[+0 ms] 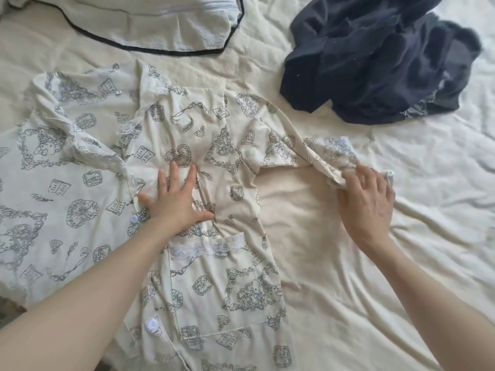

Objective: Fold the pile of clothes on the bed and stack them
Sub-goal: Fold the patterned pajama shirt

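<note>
Both forearms enter from the bottom edge. Spread flat, the left hand (178, 199) presses the printed shirt (214, 263), whose hem and left side are cut off. Right hand (365, 199) pinches the sleeve (329, 153), fingertips hidden in folds. Bare bed (308, 223) lies between. Beyond, a crumpled dark garment (375, 62) and a piped pillow (160, 20).

home bedroom, cream rumpled bed sheet (321, 236), printed pyjama top (214, 156), dark clothes heap (375, 62)
</note>
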